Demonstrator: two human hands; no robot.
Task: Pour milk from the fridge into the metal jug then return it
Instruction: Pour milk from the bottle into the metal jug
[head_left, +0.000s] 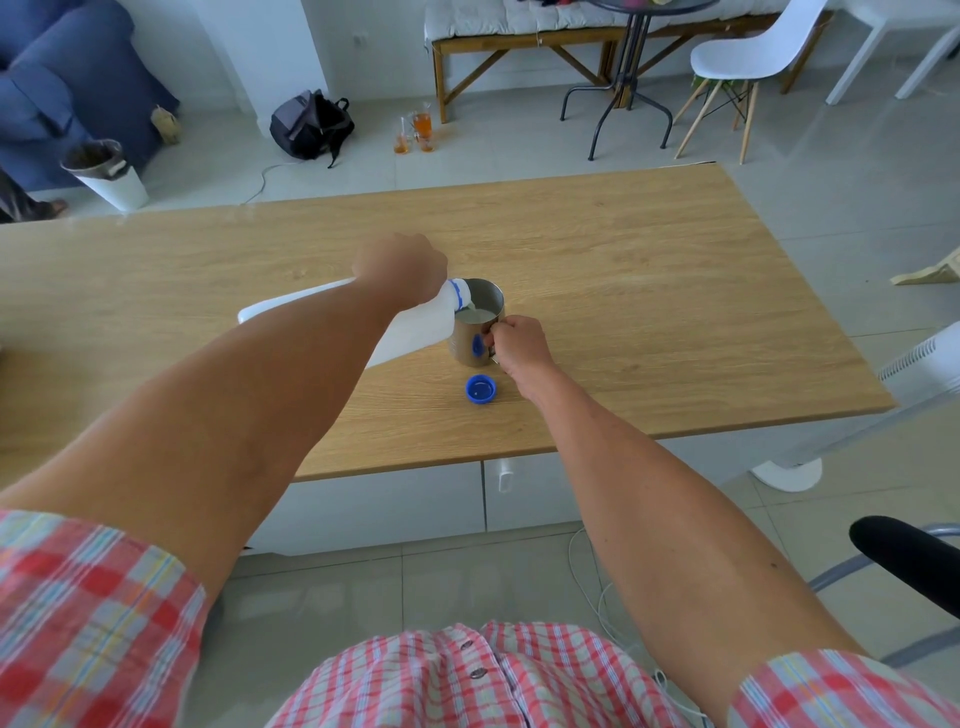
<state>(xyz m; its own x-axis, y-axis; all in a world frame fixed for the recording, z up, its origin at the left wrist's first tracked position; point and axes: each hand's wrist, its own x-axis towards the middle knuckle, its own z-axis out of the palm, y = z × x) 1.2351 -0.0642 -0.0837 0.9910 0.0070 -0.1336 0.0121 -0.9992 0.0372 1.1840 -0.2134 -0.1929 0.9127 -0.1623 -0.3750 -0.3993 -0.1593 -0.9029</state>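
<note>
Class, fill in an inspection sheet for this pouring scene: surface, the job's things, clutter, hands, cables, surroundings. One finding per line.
Surface: wooden table top, white drawer fronts below its near edge.
Job's things: white milk bottle tipped with its neck over the metal jug; milk shows inside the jug; blue cap lies off, open side up, in front of the jug.
Clutter: nothing seen on the table.
Hands: left hand grips the bottle near its neck; right hand holds the jug's handle.
Cables: white cable on the floor by the table.
Surroundings: backpack, white bin, white chair, wooden bench.
</note>
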